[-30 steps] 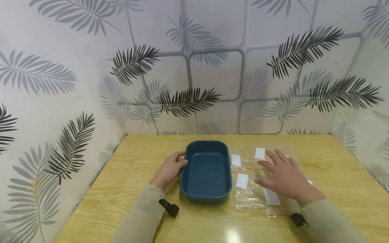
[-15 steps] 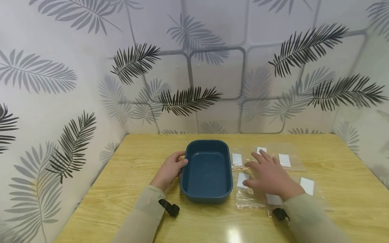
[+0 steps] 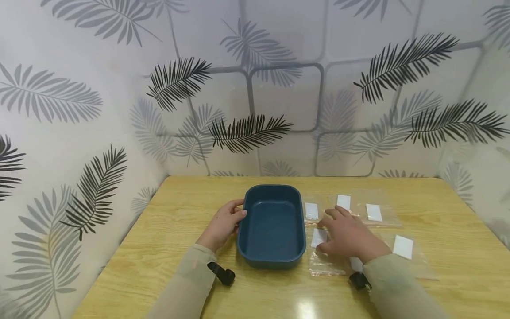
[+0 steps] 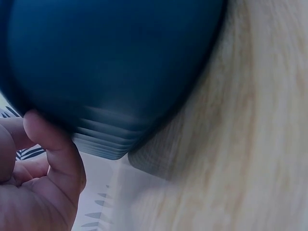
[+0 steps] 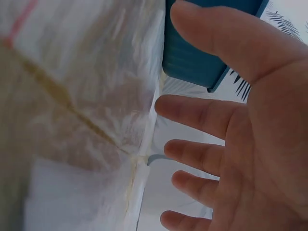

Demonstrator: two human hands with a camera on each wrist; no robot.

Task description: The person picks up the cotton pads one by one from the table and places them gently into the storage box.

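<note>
Left grip (image 3: 223, 223) on the blue tub (image 3: 272, 227), right grip (image 3: 345, 232) spread over clear bags (image 3: 327, 264)

From my remote seat, I see the blue tub upright on the wooden tabletop (image 3: 171, 226). The left grip, a bare hand, pinches its rim at 9 o'clock, thumb against the wall; the other fingers are mostly hidden. At 3 o'clock from the tub, the right grip is wide open, fingers apart and holding nothing; I can't tell whether its fingertips touch the plastic. The clear bags lie flat and close together around it, their white rectangles (image 3: 373, 212) showing at 10, 12, 2, 4, 5 and 9 o'clock from that hand. Both sleeves (image 3: 189, 272) carry a black wrist device (image 3: 223, 273). At 12 o'clock stands the leaf-patterned wall (image 3: 284, 102).
</note>
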